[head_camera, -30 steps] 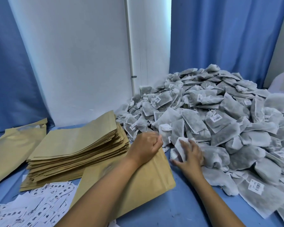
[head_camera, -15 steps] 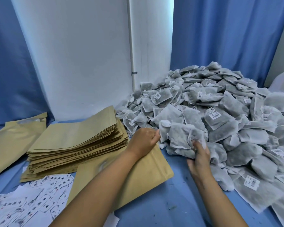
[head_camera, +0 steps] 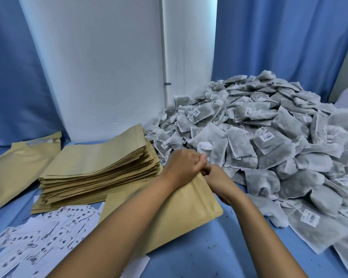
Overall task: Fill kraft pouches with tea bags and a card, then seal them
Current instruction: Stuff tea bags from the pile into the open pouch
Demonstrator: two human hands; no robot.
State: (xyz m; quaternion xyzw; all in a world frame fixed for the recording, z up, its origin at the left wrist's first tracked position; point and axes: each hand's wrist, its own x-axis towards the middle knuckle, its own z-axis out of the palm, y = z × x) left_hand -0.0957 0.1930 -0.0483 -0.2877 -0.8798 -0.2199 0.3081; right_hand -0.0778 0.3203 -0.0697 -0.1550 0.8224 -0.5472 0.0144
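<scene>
I see the left hand (head_camera: 182,167) curled on the mouth of the flat brown kraft pouch (head_camera: 181,213), just beside the grey tea bag heap (head_camera: 269,149). Right hand (head_camera: 219,180) at same mouth, grip: cannot tell.

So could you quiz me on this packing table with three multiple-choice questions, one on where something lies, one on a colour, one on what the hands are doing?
1. Where is the tea bag heap relative to the stack of empty pouches?
A. To its right
B. To its left
C. Under it

2. What colour is the table cover?
A. Red
B. Blue
C. Green

3. What are the left hand and right hand doing?
A. Resting flat, apart
B. Holding scissors
C. Meeting at the mouth of the kraft pouch

Answers: 1 A, the heap fills the right side. 2 B, blue shows between items. 3 C, both grip the pouch's top.
</scene>
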